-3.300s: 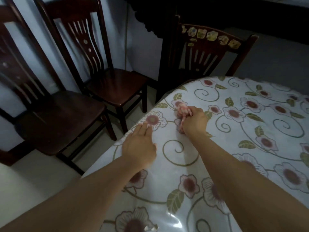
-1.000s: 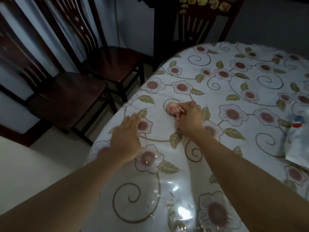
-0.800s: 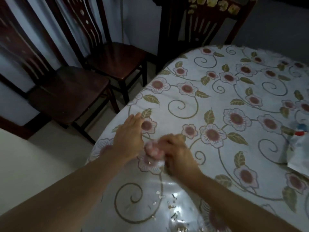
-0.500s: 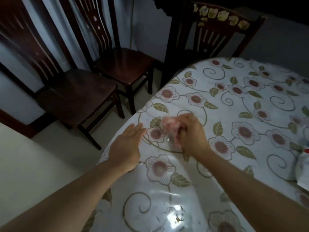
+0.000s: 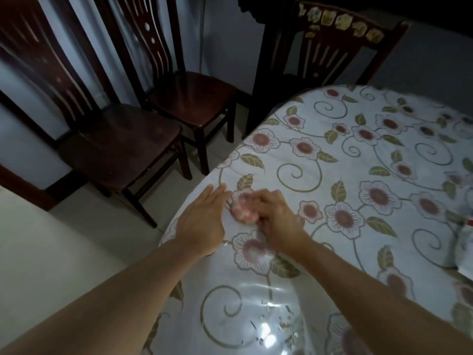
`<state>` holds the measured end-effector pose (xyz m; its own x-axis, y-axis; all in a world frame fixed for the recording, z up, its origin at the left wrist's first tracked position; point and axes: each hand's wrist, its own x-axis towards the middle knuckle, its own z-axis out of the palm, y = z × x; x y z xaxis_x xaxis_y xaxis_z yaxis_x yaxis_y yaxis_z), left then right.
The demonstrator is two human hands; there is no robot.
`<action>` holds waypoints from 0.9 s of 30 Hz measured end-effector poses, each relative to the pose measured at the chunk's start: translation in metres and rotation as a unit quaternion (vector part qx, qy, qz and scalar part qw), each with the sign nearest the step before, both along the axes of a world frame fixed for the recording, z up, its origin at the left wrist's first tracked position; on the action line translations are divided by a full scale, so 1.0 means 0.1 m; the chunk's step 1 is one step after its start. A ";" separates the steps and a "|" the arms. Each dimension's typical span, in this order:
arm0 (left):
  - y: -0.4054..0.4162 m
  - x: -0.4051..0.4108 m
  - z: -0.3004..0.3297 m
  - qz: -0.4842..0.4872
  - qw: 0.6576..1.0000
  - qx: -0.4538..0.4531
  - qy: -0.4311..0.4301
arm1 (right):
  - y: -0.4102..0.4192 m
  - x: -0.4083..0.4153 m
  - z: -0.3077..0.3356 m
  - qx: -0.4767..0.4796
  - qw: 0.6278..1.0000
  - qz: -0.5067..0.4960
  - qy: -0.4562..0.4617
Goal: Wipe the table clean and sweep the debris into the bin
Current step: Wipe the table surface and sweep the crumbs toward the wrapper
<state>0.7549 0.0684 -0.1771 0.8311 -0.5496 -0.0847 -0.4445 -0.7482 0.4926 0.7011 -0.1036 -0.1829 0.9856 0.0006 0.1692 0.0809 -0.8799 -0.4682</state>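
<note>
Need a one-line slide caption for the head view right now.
Right hand grips a pink cloth on the floral table; left hand rests flat beside it, debris nearer the camera.

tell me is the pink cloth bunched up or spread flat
Bunched up: the pink cloth shows as a small wad gripped by the right hand.

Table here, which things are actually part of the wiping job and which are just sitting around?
Part of the job:
pink cloth, gripped by the right hand
left hand, flat at the table edge
table with its flowered cover
scattered crumbs near the front

Just lying about:
three wooden chairs
white object at the right edge, unclear
</note>
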 end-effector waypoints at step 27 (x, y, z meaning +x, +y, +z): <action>0.46 -0.58 0.09 0.067 0.997 0.033 0.024 | 0.48 -1.39 0.05 0.093 0.971 0.213 0.061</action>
